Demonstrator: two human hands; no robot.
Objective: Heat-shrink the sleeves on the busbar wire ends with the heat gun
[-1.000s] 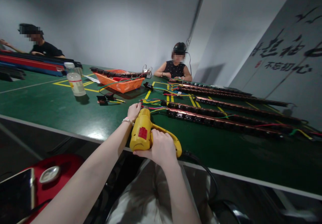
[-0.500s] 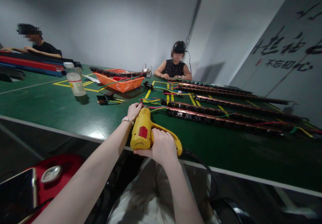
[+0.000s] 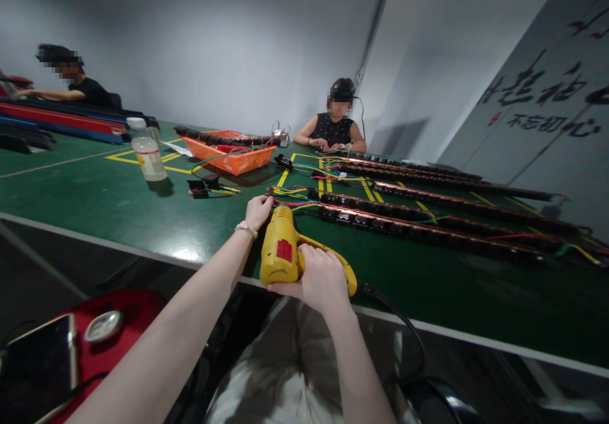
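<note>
My right hand is wrapped round the handle of a yellow heat gun with a red label, held at the near edge of the green table. The gun's nozzle points away toward a bunch of coloured wires. My left hand reaches past the gun on its left, fingers curled at the red wire ends in front of the nozzle. What the fingers grip is hidden. The wires lead into a long black power strip with copper rails.
Several more long strips lie to the right. An orange tray and a plastic bottle stand at the left. One person sits across the table, another at the far left. A red stool with a phone is at my lower left.
The view shifted slightly, so hands and gun sit a little further right in the picture. Their grip and pose are the same.
</note>
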